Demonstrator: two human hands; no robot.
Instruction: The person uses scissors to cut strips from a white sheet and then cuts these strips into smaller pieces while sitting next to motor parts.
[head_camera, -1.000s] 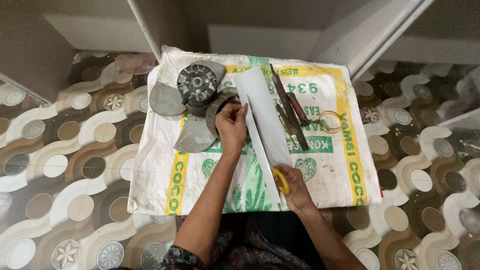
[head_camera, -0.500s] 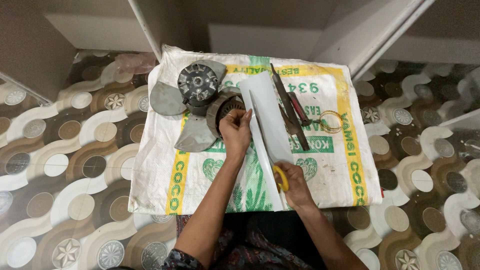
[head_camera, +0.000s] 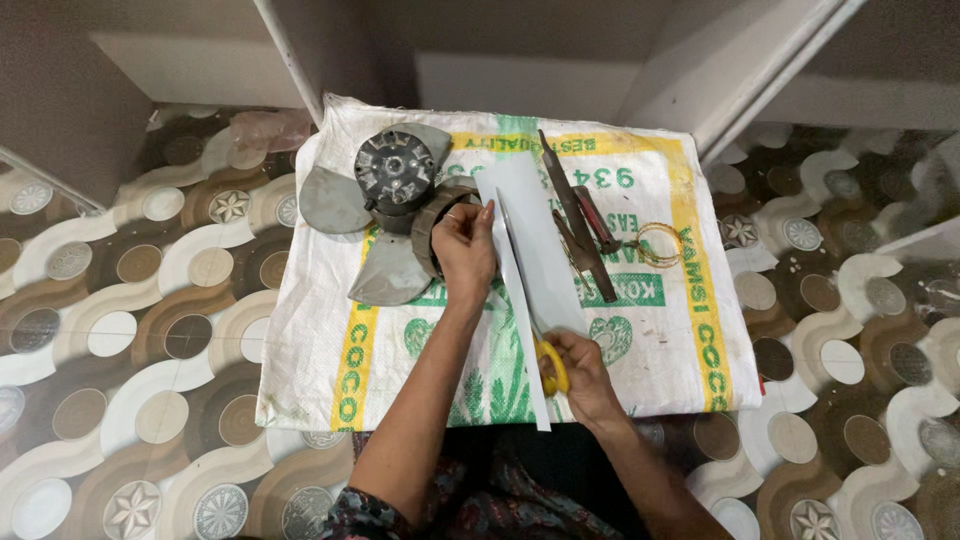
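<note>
White sheet (head_camera: 535, 255), long and narrow, lies lengthwise down the middle of a woven plastic sack (head_camera: 320, 350) spread flat on the patterned floor (head_camera: 130, 330). The left hand (head_camera: 465, 250) pinches the sheet's upper left edge between thumb and fingers, holding it up from the sack. The right hand (head_camera: 585, 375) is closed through the yellow handles of a pair of scissors (head_camera: 545, 345), whose blades run up along the sheet. The sack is white, with yellow bands down its left and right sides, green lettering, a green palm-tree design near the person's body and a green heart-shaped mark beside the right hand. Just left of the left hand sits a grey fan motor (head_camera: 395, 175) with metal blades (head_camera: 330, 200), and a dark ring-shaped part (head_camera: 435, 225) lies partly under that hand. To the right of the sheet rest dark hand tools (head_camera: 580, 220) and a small coil of copper-coloured wire (head_camera: 655, 245). The floor shows brown, cream and white wave and circle shapes.
</note>
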